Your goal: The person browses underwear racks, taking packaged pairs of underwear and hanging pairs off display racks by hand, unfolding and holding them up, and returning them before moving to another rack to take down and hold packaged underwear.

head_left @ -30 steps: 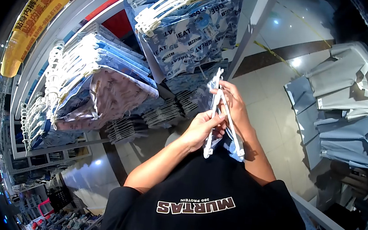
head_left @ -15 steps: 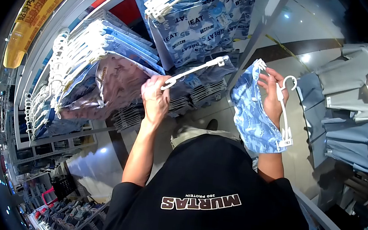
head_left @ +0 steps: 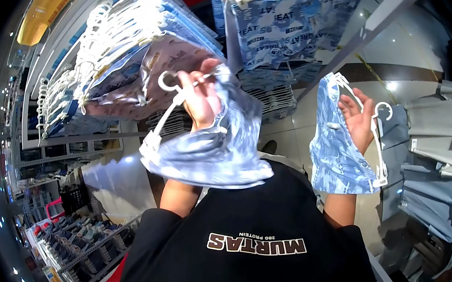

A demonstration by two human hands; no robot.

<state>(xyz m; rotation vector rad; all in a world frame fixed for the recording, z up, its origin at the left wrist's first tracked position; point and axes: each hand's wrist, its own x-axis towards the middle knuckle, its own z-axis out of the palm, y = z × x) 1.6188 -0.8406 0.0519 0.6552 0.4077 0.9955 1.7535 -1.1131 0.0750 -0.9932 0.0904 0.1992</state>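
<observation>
My left hand (head_left: 203, 97) is closed round a white hanger (head_left: 169, 110), from which a blue-and-white patterned garment (head_left: 220, 146) hangs, blurred by motion. To the right, my right hand (head_left: 358, 121) holds a second white hanger (head_left: 378, 140) carrying a light-blue patterned garment (head_left: 331, 146). The two garments are apart, both in front of my black shirt. Just behind my left hand hangs a pink patterned garment (head_left: 158, 76) at the front of a rail of hangers.
Blue printed garments (head_left: 287, 32) hang at the top beside a white post (head_left: 357, 42). Grey and beige clothes (head_left: 444, 133) hang at the right. A yellow sign (head_left: 47, 4) is at upper left. Shelves of goods (head_left: 83, 241) stand at lower left.
A blue-and-white garment now hangs at my left hand, where a bare-looking hanger was seen before. My right hand has moved slightly right with its garment. The view has shifted, moving the racks.
</observation>
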